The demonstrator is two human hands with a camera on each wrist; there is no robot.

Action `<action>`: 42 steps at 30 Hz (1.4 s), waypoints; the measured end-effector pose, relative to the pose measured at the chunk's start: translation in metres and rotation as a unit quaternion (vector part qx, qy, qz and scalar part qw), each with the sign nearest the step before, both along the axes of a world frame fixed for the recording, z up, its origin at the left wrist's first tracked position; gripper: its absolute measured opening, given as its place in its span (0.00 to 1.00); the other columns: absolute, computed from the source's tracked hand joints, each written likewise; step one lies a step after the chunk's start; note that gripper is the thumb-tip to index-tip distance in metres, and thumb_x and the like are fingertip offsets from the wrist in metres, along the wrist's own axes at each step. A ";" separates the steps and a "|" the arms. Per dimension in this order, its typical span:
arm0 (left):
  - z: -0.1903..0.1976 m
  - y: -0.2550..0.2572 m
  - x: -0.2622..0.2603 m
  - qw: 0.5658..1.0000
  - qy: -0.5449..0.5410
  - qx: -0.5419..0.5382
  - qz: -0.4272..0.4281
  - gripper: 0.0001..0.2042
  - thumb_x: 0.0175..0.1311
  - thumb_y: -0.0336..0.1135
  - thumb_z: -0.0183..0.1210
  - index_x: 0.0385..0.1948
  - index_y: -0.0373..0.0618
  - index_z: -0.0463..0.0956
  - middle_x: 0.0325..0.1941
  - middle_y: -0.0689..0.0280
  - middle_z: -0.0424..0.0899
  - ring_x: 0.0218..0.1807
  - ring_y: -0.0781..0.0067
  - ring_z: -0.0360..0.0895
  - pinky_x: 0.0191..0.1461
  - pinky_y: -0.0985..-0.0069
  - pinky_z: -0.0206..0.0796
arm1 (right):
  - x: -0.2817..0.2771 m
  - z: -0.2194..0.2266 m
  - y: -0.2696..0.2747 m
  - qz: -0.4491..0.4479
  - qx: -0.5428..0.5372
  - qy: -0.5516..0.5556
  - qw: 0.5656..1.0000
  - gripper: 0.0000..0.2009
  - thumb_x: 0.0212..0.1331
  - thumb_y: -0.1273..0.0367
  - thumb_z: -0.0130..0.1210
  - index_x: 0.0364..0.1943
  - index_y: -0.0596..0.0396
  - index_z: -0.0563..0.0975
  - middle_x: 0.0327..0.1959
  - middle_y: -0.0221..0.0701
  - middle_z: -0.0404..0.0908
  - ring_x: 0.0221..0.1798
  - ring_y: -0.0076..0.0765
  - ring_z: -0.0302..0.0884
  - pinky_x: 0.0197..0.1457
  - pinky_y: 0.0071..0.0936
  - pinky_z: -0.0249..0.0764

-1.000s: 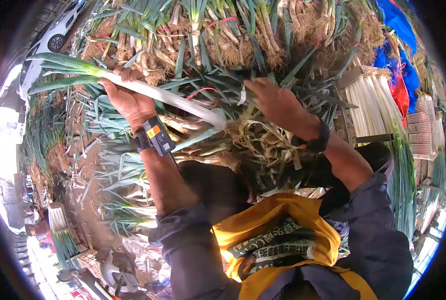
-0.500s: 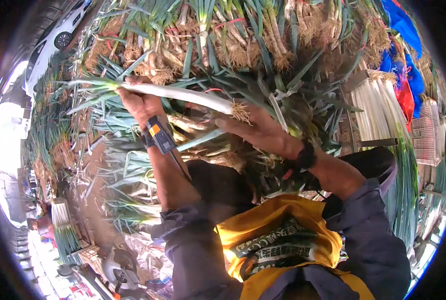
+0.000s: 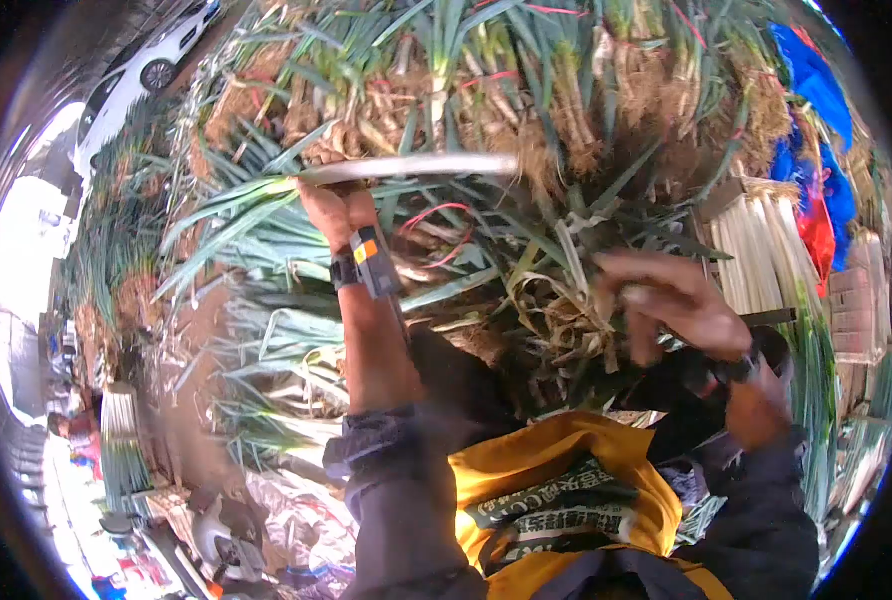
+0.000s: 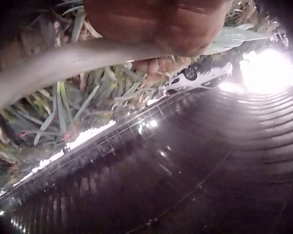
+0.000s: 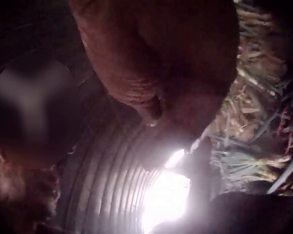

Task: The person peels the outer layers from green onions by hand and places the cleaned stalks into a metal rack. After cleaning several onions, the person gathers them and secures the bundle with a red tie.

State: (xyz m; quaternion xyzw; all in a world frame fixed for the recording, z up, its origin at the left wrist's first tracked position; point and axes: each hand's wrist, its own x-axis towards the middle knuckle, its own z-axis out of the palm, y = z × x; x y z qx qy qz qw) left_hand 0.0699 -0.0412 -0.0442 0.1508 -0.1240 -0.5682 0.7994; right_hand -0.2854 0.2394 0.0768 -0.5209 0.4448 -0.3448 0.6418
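My left hand (image 3: 334, 205) grips a long white leek (image 3: 426, 166) just below its green leaves. The leaves hang to the left, while the stalk points right, nearly level, blurred at its root end. In the left wrist view the pale stalk (image 4: 63, 63) passes beneath the left hand (image 4: 156, 22). Well apart from the leek, my right hand (image 3: 676, 300) is over dry peelings (image 3: 556, 310), blurred, with loosely bent fingers. A thin pale strip (image 5: 199, 141) shows beside that hand in the right wrist view.
Bundles of unpeeled leeks (image 3: 506, 115) with brown roots line the back. More leeks (image 3: 276, 340) lie on the left. At the right stand clean white leeks (image 3: 756, 240) beside a blue sheet (image 3: 816, 95) and a pale crate (image 3: 856, 300).
My right hand, near the leek's root end half a second ago, has drawn away to the right and toward the body. The left hand has swung the leek from slanting down to nearly level.
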 end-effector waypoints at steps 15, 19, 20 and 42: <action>0.035 0.098 -0.165 0.919 -0.221 0.034 -0.325 0.13 0.75 0.38 0.57 0.52 0.38 0.75 0.48 0.62 0.82 0.50 0.71 0.79 0.56 0.72 0.71 | 0.076 -0.082 -0.137 -0.272 -0.059 -0.486 0.829 0.12 0.71 0.63 0.59 0.47 0.58 0.80 0.42 0.31 0.85 0.41 0.27 0.83 0.46 0.24 0.80; 0.033 0.094 -0.170 0.908 -0.230 0.007 -0.351 0.12 0.77 0.35 0.54 0.51 0.37 0.77 0.49 0.63 0.83 0.50 0.70 0.79 0.55 0.70 0.71 | 0.072 -0.073 -0.135 -0.337 -0.025 -0.462 0.820 0.14 0.71 0.63 0.60 0.45 0.63 0.80 0.40 0.32 0.84 0.40 0.27 0.82 0.46 0.23 0.80; 0.036 0.092 -0.166 0.899 -0.295 -0.019 -0.323 0.13 0.77 0.35 0.54 0.53 0.36 0.76 0.50 0.62 0.82 0.50 0.68 0.79 0.56 0.70 0.71 | 0.070 -0.070 -0.137 -0.337 -0.021 -0.476 0.812 0.14 0.71 0.63 0.60 0.45 0.64 0.80 0.40 0.32 0.84 0.40 0.27 0.82 0.46 0.23 0.80; 0.060 0.080 -0.130 0.926 -0.293 -0.045 -0.235 0.28 0.74 0.60 0.53 0.57 0.42 0.72 0.51 0.64 0.77 0.53 0.72 0.74 0.58 0.68 0.67 | 0.060 -0.040 -0.131 -0.188 -0.378 0.168 0.891 0.16 0.65 0.67 0.65 0.53 0.61 0.80 0.45 0.40 0.86 0.48 0.29 0.84 0.51 0.29 0.80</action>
